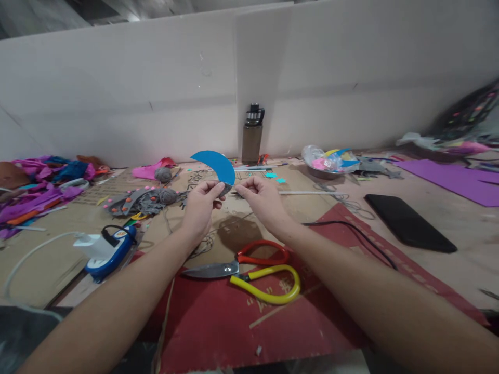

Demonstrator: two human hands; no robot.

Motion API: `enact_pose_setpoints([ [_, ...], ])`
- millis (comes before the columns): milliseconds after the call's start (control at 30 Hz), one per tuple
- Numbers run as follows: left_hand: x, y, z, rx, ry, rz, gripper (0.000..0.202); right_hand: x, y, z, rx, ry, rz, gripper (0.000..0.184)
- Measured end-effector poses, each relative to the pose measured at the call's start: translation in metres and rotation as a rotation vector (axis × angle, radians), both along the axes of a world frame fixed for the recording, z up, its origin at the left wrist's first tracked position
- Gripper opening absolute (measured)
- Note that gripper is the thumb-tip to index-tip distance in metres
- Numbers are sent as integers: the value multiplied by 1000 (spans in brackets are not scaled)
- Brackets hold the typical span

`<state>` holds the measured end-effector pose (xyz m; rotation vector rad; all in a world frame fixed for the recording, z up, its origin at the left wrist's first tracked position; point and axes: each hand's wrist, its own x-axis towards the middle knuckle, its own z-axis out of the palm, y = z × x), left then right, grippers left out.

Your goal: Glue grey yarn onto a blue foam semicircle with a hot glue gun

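Observation:
A blue crescent-shaped piece (216, 162) is raised over the worktop, its lower end backed by something grey. My left hand (206, 202) pinches that lower end between thumb and fingers. Close beside it, my right hand (262, 197) is closed in a pinch at the crescent's lower right edge; what its fingertips hold is too small to make out. Below both hands, large scissors (230, 270) with one red and one yellow handle lie on a red board (218, 322). Loose grey yarn (202, 246) lies near my left wrist.
A blue power strip (113, 257) with a white plug is at left, near grey yarn pieces (144, 200) and colourful scraps (47, 182). Behind stands a bottle (252, 137). At right are a bowl (325, 172), a black phone (409, 222) and a purple sheet (456, 179).

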<state>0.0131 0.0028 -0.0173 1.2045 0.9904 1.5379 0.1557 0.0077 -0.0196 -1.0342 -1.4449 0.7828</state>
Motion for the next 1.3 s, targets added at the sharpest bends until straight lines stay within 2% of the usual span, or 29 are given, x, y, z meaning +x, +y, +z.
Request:
enact_pose_setpoints([
  [233,1,-3,3,-21,-33,-40,23,2,1,0,-13,17,-9,17],
  [533,2,-3,3,-15,-24,-7,23,-1,-3,2,2,38,-4,16],
  [767,2,-3,3,-6,-36,-5,23,-1,-2,-3,-2,25,12,18],
  [1067,3,-5,3,-13,-84,-78,22,0,1,-3,-18,32,-10,20],
  [1300,2,-4,4,-91,-200,-154,24,0,3,-4,-13,52,23,19],
])
